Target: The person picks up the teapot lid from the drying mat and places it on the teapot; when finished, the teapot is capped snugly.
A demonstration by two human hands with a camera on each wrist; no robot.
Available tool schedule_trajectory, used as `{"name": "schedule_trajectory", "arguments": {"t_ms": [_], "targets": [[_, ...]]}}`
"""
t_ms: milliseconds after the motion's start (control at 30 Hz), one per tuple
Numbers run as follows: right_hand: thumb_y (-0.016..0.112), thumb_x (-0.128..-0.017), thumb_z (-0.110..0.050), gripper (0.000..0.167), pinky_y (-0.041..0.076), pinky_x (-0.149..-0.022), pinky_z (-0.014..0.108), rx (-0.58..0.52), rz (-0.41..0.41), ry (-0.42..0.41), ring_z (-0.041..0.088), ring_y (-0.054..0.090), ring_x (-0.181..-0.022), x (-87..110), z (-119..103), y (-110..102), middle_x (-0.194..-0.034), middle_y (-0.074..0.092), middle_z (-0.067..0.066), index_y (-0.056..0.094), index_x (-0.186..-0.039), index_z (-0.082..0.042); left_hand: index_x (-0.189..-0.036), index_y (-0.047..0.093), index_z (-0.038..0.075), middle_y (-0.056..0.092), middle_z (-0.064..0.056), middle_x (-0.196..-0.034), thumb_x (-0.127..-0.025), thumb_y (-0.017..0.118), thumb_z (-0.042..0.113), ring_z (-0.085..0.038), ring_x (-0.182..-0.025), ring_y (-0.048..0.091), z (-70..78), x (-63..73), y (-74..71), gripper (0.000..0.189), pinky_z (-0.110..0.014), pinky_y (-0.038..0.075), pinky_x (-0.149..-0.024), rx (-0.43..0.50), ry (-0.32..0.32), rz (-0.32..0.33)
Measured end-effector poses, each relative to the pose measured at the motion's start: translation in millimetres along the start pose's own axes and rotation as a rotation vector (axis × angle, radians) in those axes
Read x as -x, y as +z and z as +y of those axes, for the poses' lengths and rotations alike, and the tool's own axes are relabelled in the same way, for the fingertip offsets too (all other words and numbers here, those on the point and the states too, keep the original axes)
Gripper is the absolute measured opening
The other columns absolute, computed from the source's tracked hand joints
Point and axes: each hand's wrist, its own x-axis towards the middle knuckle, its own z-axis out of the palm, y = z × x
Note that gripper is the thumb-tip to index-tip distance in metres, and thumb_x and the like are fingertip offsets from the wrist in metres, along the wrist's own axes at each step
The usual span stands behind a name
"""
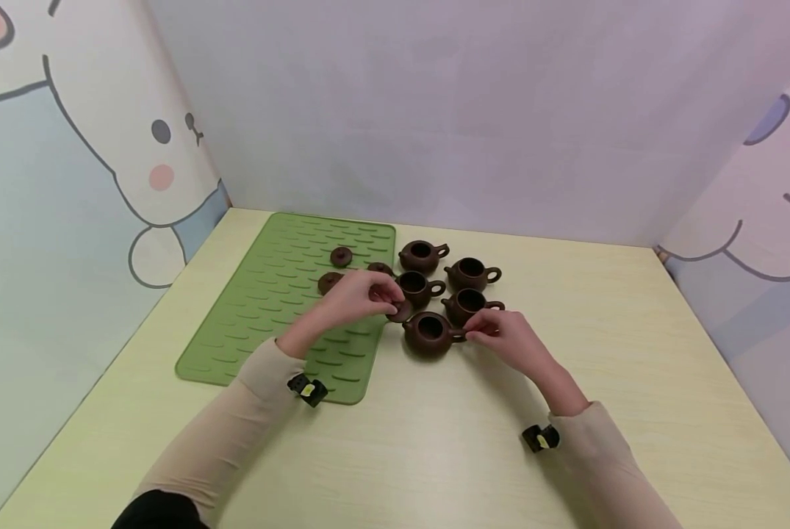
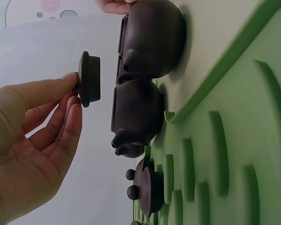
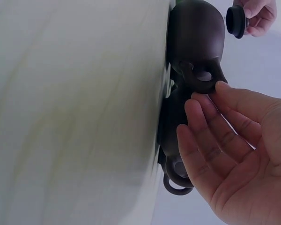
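Note:
My left hand (image 1: 363, 294) pinches a dark brown teapot lid (image 2: 90, 79) by its knob, and in the left wrist view the lid is held in the air with its inner rim facing the teapots. The nearest lidless teapot (image 1: 428, 347) stands on the table just right of the mat, its spout toward the left. At its handle (image 3: 201, 85), the thumb and fingertips of my right hand (image 1: 512, 342) hold on from the right. Behind it, several more open brown teapots (image 1: 472, 275) stand close together, handles to the right.
A green ridged mat (image 1: 249, 323) lies on the left part of the pale wooden table (image 1: 447, 455). Toward its far right, other lids (image 1: 341, 256) rest knob up, partly hidden by my left hand. A plain pale backdrop (image 1: 434, 110) rises behind the table.

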Motion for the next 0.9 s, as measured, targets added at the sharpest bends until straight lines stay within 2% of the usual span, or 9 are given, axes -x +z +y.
{"name": "schedule_trajectory", "arguments": {"t_ms": [433, 900], "targets": [[0.071, -0.091, -0.008, 0.005, 0.054, -0.072, 0.022, -0.004, 0.010, 0.004, 0.014, 0.069, -0.084, 1.0, 0.0, -1.0, -0.093, 0.075, 0.003, 0.074, -0.095, -0.010, -0.101, 0.074, 0.008, 0.075, -0.005, -0.100, -0.088, 0.075, 0.007, -0.012, -0.089, 0.070, 10.7, -14.7, 19.8, 0.013, -0.020, 0.058, -0.078, 0.025, 0.055, -0.033], [0.072, -0.090, -0.008, 0.005, 0.054, -0.073, 0.023, 0.003, 0.014, -0.008, 0.013, 0.068, -0.084, 0.4, -1.2, 0.2, -0.092, 0.075, 0.003, 0.074, -0.094, -0.011, -0.102, 0.074, 0.010, 0.076, -0.004, -0.098, -0.088, 0.075, 0.008, -0.010, -0.087, 0.070, 15.7, -20.0, 35.3, 0.013, -0.019, 0.057, -0.077, 0.042, 0.051, -0.057]]}}
